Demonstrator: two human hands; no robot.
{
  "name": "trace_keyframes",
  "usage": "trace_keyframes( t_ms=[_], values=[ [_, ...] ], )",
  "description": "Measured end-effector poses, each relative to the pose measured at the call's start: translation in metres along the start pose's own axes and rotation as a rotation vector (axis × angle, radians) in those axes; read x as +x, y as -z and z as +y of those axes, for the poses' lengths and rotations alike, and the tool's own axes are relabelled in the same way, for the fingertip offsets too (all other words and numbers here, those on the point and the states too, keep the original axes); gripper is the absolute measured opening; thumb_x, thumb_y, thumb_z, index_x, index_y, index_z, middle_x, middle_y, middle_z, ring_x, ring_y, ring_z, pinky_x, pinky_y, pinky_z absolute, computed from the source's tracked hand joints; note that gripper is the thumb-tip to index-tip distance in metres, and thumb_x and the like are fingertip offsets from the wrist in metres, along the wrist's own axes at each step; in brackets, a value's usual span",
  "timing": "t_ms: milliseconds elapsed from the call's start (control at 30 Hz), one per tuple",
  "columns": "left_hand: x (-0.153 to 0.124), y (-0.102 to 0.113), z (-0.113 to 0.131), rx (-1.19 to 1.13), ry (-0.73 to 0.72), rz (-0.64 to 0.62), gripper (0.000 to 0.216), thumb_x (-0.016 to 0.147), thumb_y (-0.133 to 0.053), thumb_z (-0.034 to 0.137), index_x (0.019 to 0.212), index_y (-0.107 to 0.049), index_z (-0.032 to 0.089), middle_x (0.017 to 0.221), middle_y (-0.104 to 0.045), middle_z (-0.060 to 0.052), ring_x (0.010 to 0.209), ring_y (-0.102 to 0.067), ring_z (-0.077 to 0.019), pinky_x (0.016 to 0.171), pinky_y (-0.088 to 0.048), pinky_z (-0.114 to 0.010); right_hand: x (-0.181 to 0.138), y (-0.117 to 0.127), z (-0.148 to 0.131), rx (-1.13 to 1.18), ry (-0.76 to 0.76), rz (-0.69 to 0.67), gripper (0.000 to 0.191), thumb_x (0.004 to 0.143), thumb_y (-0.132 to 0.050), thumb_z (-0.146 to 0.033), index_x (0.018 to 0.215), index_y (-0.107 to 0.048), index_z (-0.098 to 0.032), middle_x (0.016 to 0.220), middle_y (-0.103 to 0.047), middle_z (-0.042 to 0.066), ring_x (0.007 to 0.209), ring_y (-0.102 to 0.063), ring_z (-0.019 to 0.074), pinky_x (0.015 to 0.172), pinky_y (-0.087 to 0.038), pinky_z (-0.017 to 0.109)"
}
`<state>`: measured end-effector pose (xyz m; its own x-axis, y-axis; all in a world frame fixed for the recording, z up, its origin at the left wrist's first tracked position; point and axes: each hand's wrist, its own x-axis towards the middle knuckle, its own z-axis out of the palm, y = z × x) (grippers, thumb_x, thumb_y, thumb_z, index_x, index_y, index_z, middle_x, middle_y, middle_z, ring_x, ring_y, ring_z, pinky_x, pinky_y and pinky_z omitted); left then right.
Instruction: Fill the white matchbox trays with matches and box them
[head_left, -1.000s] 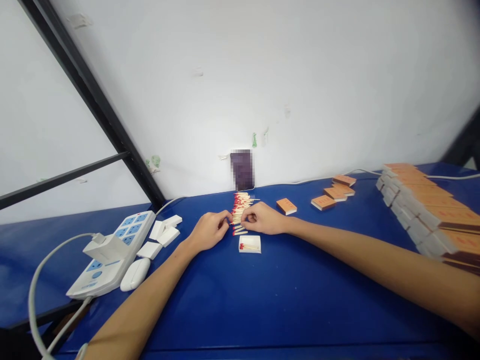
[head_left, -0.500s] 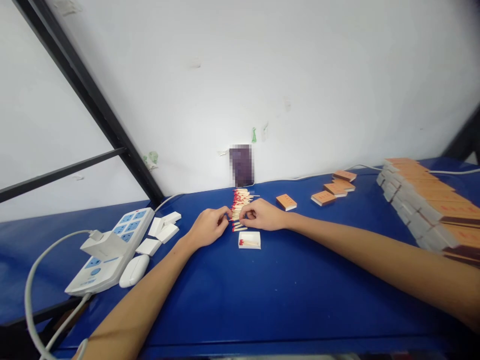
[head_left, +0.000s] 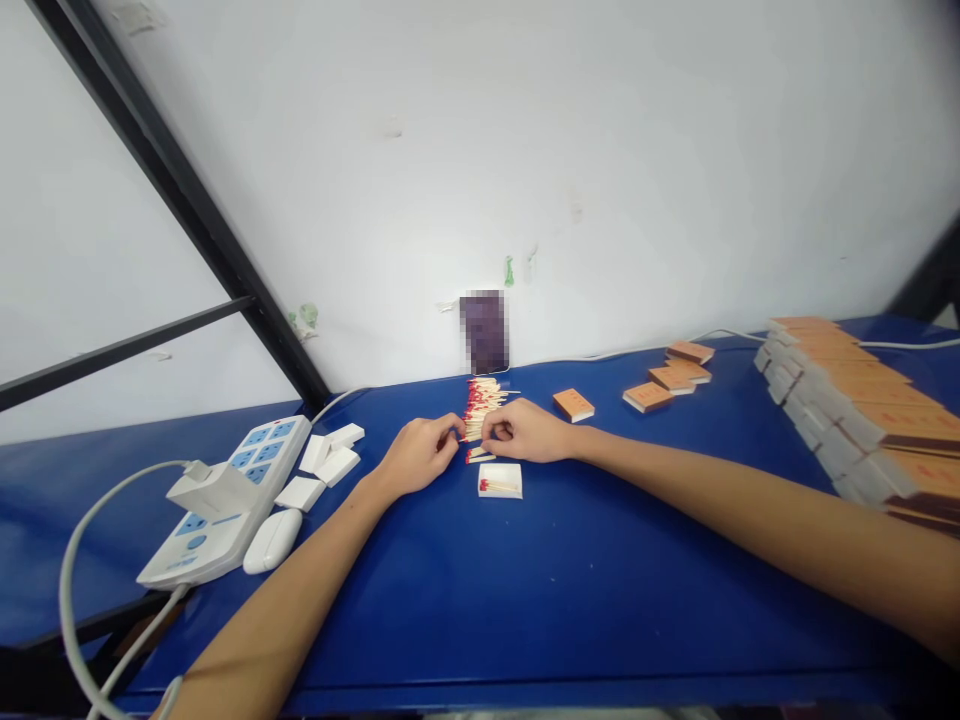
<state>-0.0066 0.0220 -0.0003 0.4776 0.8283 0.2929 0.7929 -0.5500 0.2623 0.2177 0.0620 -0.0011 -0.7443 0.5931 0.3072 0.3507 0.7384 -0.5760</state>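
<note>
Red-tipped matches point(head_left: 484, 400) lie in a heap on the blue table, their heads mostly to the left. From the left side, my left hand point(head_left: 422, 452) has its thumb and forefinger closed at the match heads by the near end of the heap. My right hand point(head_left: 531, 430) is curled, its fingertips pinched at the plain ends of the same matches. Just nearer to me, a few separate matches point(head_left: 478, 456) lie on the table. In front of these sits an open white matchbox tray point(head_left: 511, 472) holding a few matches with red heads.
Orange matchboxes point(head_left: 574, 405) are scattered right of the heap, with a large stack of matchboxes point(head_left: 862, 400) at far right. On the left are white trays point(head_left: 337, 464), an earbud case point(head_left: 273, 541) and a power strip point(head_left: 251, 500) with cables. A blurred dark rectangle point(head_left: 486, 335) stands against the wall.
Both hands stay at the near end of the heap with only slight finger movement. A gap now shows between the heap and the few separate matches. The view has shifted slightly.
</note>
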Motion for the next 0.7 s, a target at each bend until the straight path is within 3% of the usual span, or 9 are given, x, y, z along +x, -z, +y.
trace_keyframes(
  t_ms=[467,700],
  values=[
    [-0.0011,0.0,-0.0014,-0.003,0.009,-0.011,0.02,0.089,-0.041,0.018,0.097,-0.059,0.021,0.059,-0.052,0.005,0.053,-0.046,-0.0114,0.057,-0.031,-0.023,-0.0006,0.0004,-0.002,0.08,-0.005,-0.002,0.014,0.082,-0.057,-0.024,0.073,-0.065,-0.015,0.054,-0.045,-0.006,0.051,-0.039,0.007,0.052,-0.029,0.021],
    [-0.0004,-0.0001,-0.0011,-0.014,0.001,-0.004,0.019,0.088,-0.041,0.017,0.097,-0.058,0.021,0.059,-0.051,0.005,0.051,-0.045,-0.0113,0.056,-0.031,-0.023,-0.001,0.0001,-0.0037,0.057,-0.019,0.009,0.012,0.078,-0.056,-0.017,0.078,-0.068,-0.016,0.057,-0.051,-0.004,0.054,-0.043,0.0083,0.055,-0.032,0.021]
  ],
)
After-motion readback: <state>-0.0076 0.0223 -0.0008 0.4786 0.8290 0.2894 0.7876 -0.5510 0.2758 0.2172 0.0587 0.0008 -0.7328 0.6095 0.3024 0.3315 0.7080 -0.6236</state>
